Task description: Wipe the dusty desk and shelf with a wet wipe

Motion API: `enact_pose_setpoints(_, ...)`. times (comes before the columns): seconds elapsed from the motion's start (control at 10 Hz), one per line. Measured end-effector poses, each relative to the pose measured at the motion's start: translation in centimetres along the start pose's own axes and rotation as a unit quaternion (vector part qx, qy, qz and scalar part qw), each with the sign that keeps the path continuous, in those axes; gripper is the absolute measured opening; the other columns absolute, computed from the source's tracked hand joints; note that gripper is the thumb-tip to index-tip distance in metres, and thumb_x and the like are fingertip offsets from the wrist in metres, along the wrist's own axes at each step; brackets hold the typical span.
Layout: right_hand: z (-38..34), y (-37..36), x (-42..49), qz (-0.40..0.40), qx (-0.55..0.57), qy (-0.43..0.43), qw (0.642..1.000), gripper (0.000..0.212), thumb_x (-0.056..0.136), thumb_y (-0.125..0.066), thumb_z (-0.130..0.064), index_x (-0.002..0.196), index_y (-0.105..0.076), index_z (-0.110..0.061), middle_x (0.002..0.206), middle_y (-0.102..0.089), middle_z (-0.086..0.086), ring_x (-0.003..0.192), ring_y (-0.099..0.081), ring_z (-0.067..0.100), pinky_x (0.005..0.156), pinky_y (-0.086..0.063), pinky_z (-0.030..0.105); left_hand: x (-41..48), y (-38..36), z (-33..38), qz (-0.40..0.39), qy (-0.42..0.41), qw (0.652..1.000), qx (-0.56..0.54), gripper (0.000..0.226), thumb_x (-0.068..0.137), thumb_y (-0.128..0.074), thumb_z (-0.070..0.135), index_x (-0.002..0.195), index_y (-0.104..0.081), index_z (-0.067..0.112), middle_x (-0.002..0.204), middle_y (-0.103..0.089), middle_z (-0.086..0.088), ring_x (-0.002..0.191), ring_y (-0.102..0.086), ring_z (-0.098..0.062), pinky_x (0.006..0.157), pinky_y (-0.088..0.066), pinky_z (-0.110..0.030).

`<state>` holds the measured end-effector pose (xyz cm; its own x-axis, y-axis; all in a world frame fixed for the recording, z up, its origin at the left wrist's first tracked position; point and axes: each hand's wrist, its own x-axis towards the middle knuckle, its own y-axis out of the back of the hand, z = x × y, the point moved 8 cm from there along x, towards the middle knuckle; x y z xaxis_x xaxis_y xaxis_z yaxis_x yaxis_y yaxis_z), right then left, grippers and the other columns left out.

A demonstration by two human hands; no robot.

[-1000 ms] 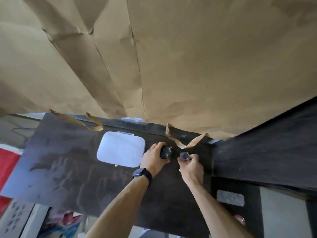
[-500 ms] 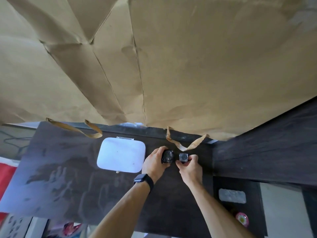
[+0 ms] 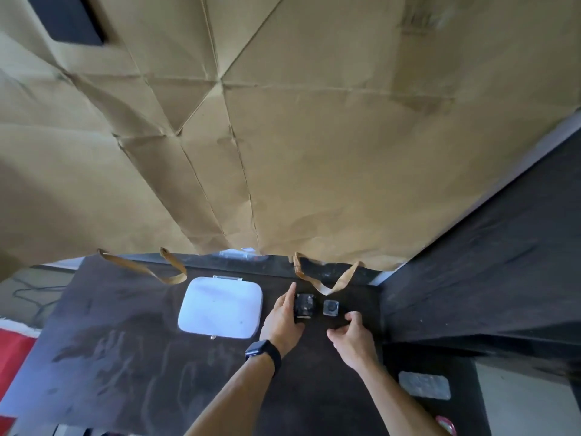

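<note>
The dusty dark desk [image 3: 132,357] shows hand marks in its dust. A white rounded box [image 3: 220,309] lies on it. To its right stand a small black object [image 3: 304,305] and a small dark cube [image 3: 330,307]. My left hand [image 3: 283,319], a watch on its wrist, rests against the black object's left side with the index finger straight. My right hand [image 3: 349,335] hovers just below the cube, fingers loosely curled, holding nothing. The dark shelf [image 3: 471,294] rises at the right. No wipe is in either hand.
Creased brown paper bags [image 3: 314,152] hang over the desk's back edge, their handles [image 3: 327,283] drooping onto it. A silvery flat pack [image 3: 424,385] and a pink round item [image 3: 445,424] lie lower at the right. Red cloth [image 3: 15,357] is at the left.
Both hands have let go of the two small dark objects, which now stand on the desk. My right hand has drawn back toward me. The view has tilted upward.
</note>
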<state>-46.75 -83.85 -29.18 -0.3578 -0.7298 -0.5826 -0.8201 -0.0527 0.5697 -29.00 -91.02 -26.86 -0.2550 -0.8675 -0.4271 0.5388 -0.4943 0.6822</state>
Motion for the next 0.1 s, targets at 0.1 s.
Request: enact_pose_setpoints(0.1, -0.11, 0.98, -2.66, -0.045, -0.064, 0.028, 0.997, 0.041, 0.09, -0.062, -0.036, 0.125, -0.049, -0.018, 0.113, -0.068, -0.002, 0.103, -0.063, 0.018, 0.084, -0.044, 0.027, -2.14, -0.01, 0.24, -0.004, 0.042, 0.999, -0.004, 0.087, 0.086, -0.067, 0.021, 0.158, -0.017, 0.021, 0.153, -0.037, -0.003, 0.135, -0.045, -0.023, 0.108, -0.038, -0.029)
